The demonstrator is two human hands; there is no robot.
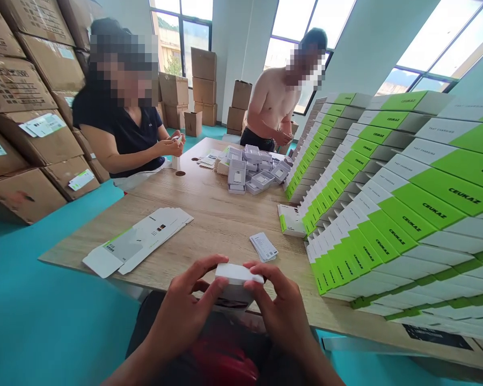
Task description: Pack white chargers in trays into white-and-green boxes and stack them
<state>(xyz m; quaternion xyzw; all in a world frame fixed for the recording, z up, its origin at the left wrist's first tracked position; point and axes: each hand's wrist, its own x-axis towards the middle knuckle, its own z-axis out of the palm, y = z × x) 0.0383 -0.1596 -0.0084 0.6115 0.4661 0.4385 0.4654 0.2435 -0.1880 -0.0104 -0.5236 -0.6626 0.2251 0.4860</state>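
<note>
Between my two hands, at the table's near edge, is a small white cardboard box (pixel 235 289) with one end toward the top. My left hand (pixel 189 300) pinches its left side between thumb and fingers. On the right side, my right hand (pixel 279 303) grips the same box near its top edge. Whether the end flap is fully closed, I cannot tell. Just beyond the box lies a small fan of printed leaflets (pixel 263 246). To the left, flattened white and green box sleeves (pixel 140 241) lie overlapped on the wooden table (pixel 209 225).
Tall stacks of white and green boxes (pixel 406 214) line the table's right side. Clear plastic trays (pixel 251 169) are heaped toward the far end. A co-worker (pixel 124 128) handles a small item at left; another person (pixel 273 107) stands behind. Brown cartons (pixel 20 86) are piled at left.
</note>
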